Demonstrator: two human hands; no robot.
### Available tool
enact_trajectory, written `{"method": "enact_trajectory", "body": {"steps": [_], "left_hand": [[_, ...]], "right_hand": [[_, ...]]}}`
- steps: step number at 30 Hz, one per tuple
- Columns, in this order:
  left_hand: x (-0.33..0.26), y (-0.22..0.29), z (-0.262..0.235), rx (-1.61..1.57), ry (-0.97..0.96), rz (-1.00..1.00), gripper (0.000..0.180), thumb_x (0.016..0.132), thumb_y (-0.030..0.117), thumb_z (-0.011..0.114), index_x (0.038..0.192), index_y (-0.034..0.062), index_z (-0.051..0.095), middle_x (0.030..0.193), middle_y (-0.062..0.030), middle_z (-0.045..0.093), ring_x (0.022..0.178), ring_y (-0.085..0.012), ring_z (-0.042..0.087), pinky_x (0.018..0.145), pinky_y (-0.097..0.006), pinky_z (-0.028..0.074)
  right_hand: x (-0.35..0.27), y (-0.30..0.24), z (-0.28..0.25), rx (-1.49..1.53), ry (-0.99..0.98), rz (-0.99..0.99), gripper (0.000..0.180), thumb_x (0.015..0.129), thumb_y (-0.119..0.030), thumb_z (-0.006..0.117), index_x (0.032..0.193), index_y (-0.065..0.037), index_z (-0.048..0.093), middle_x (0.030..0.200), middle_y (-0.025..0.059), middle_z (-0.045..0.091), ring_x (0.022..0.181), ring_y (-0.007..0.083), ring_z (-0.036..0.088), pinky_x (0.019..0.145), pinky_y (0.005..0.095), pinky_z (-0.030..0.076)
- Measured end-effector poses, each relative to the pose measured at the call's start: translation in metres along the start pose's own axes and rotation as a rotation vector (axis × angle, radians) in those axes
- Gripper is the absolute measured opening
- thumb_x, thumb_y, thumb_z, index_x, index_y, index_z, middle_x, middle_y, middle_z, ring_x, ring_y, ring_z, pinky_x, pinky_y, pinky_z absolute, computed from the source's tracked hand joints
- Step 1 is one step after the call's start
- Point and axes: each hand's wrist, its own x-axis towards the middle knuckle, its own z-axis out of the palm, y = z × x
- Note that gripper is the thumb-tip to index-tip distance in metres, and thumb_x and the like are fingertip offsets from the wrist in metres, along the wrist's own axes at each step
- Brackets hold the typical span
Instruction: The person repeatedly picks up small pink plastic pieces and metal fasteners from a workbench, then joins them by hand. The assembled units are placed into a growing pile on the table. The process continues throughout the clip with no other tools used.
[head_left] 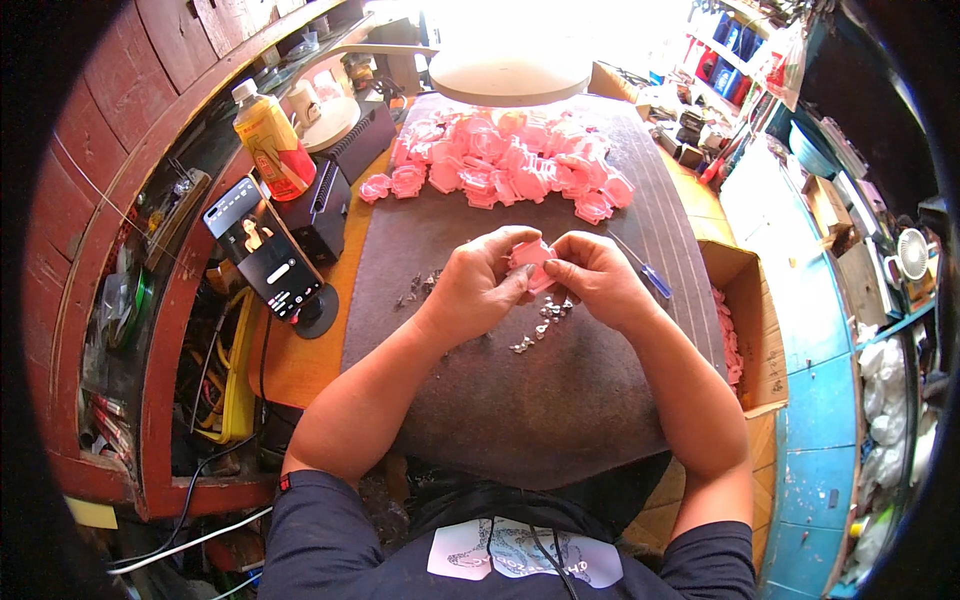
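Note:
Over the middle of the dark mat (530,420), a small pink plastic part (533,262) is pinched between the fingers of both hands. My left hand (478,278) grips its left side and my right hand (598,272) its right side. Just below the hands lies a loose row of small shiny metal pieces (540,325). Small dark bits (418,287) are scattered left of my left hand. Beyond the hands rises a heap of similar pink plastic parts (510,160). A screwdriver (652,275) with a blue handle lies right of my right hand.
A phone (262,250) on a stand and a drink bottle (272,140) stand at the left. A round white lamp (510,75) overhangs the far end. At the right, a cardboard box (758,330) holds more pink parts beside a blue cabinet (815,400).

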Motion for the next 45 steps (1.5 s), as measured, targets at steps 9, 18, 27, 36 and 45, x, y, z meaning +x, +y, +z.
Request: {"method": "enact_trajectory", "body": {"steps": [9,18,27,36,45], "left_hand": [[0.0,0.009,0.002,-0.022,-0.025,-0.093,0.039,0.091,-0.009,0.058,0.127,0.0046,0.048,0.107,-0.0094,0.063,0.09,-0.0126,0.066,0.073,-0.026,0.056],[0.001,0.006,-0.003,0.019,0.017,-0.095,0.036,0.09,-0.008,0.06,0.122,0.0055,0.049,0.101,-0.0085,0.065,0.087,-0.0129,0.067,0.068,-0.026,0.057],[0.001,0.003,-0.003,0.04,0.012,-0.114,0.033,0.091,-0.007,0.06,0.119,0.0066,0.05,0.1,-0.0081,0.066,0.085,-0.012,0.067,0.067,-0.025,0.057],[-0.001,-0.001,-0.002,0.12,-0.011,-0.049,0.031,0.091,-0.007,0.061,0.117,0.0063,0.051,0.098,-0.0073,0.065,0.084,-0.0115,0.067,0.066,-0.026,0.056],[0.001,-0.002,-0.002,0.037,0.008,-0.064,0.028,0.092,-0.007,0.06,0.115,0.0061,0.052,0.097,-0.0075,0.066,0.084,-0.0122,0.067,0.065,-0.025,0.056]], "right_hand": [[0.002,0.007,0.0,0.033,-0.017,-0.009,0.012,0.095,-0.01,0.066,0.099,0.0,0.062,0.082,0.0019,0.064,0.069,0.008,0.057,0.063,0.0248,0.049],[0.0,0.0,0.004,0.043,-0.031,-0.011,0.01,0.096,-0.008,0.063,0.101,0.0,0.062,0.083,0.001,0.064,0.071,0.0081,0.057,0.065,0.0251,0.049],[0.003,0.01,0.004,0.022,-0.015,-0.013,0.007,0.094,-0.005,0.065,0.099,-0.001,0.062,0.083,0.002,0.064,0.071,0.0089,0.058,0.064,0.0264,0.05],[0.004,0.015,0.004,0.009,-0.012,0.008,0.007,0.093,-0.005,0.065,0.097,-0.001,0.061,0.083,0.0024,0.064,0.072,0.009,0.059,0.065,0.0267,0.049],[0.002,0.012,0.005,0.032,-0.001,-0.009,0.007,0.093,-0.006,0.065,0.095,-0.001,0.061,0.083,0.0023,0.064,0.071,0.0087,0.058,0.063,0.0263,0.049]]}}
